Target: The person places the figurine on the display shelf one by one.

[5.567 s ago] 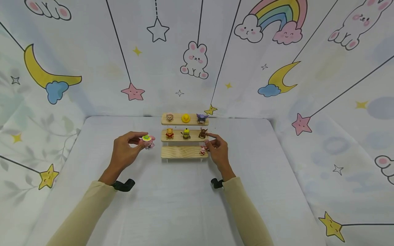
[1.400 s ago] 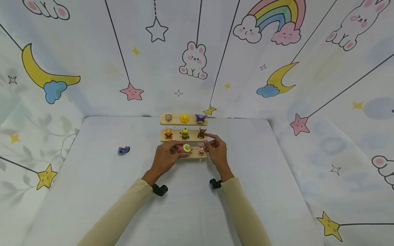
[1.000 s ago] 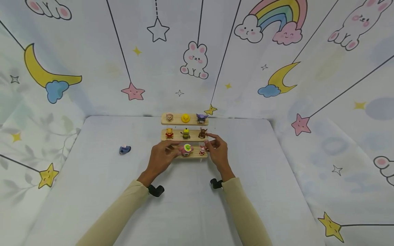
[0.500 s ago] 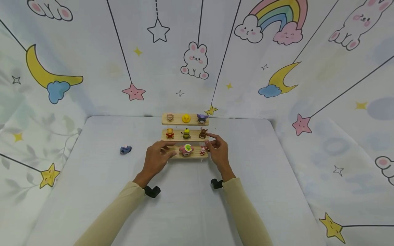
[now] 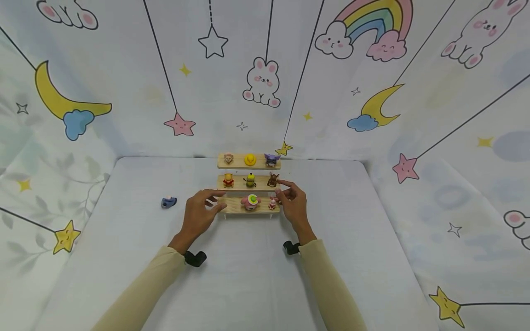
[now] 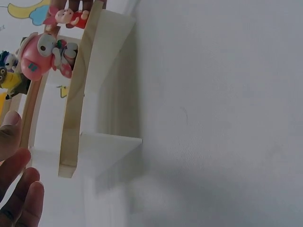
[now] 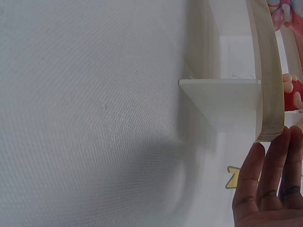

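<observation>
A three-tier wooden display shelf point(image 5: 232, 205) with small toy figures stands at the back of the table. On its lowest tier are a pink figurine in a white-brimmed hat with a green top point(image 5: 250, 202), near the middle, and a small pink piglet figurine point(image 5: 272, 202) at the right end. My left hand point(image 5: 198, 214) is at the left end of that tier, thumb and fingers spread, with nothing between them. My right hand point(image 5: 293, 204) is at the shelf's right end beside the piglet. In the right wrist view its fingertips point(image 7: 255, 149) rest against the tier's end, fingers fairly straight.
Several more figurines fill the upper tiers, including a yellow one point(image 5: 250, 159) and a red-shirted bear point(image 5: 228, 180). A small blue figurine point(image 5: 169, 202) lies on the white tablecloth point(image 5: 248, 276) to the left. A patterned cloth backdrop point(image 5: 136, 82) rises behind.
My left hand brought the pink hatted figurine to the lowest tier, let go of it and drew back leftward. The blue figurine, earlier out of sight, now shows. My right hand stayed put.
</observation>
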`<action>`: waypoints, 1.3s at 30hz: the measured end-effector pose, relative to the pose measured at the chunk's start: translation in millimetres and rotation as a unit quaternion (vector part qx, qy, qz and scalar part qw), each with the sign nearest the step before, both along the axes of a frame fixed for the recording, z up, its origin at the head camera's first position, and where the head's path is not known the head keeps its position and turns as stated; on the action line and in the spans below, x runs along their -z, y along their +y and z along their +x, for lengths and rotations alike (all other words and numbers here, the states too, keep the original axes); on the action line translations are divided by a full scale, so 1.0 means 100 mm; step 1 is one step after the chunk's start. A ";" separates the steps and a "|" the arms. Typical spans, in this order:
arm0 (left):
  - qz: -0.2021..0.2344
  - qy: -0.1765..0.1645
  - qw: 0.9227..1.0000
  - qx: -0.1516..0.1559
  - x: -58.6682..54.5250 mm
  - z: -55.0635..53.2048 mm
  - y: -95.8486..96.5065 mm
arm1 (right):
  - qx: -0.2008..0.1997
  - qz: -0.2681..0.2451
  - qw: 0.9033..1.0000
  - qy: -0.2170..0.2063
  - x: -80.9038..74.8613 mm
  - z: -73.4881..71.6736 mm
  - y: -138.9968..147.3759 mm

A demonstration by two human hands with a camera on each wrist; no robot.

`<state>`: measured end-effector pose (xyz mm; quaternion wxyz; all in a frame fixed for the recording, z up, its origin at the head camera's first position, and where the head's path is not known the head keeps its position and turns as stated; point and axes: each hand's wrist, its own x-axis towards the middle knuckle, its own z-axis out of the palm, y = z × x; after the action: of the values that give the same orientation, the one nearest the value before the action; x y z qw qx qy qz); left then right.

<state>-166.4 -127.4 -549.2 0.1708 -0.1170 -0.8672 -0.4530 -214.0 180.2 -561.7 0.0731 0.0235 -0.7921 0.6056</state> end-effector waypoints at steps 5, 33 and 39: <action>-0.001 0.011 1.000 -0.008 -0.01 0.01 -0.12 | 0.000 0.004 1.000 0.001 0.01 0.00 0.00; -0.049 0.029 0.996 -0.064 -0.04 0.06 -0.64 | 0.006 0.007 1.000 -0.003 0.02 0.00 0.00; -0.063 0.035 0.994 -0.076 -0.06 0.06 -0.76 | 0.009 0.018 1.000 -0.008 0.01 0.01 0.00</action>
<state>-160.0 -202.9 -543.7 0.2270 -0.0766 -0.8941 -0.3783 -213.5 180.7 -562.5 0.0716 0.0129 -0.8033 0.5911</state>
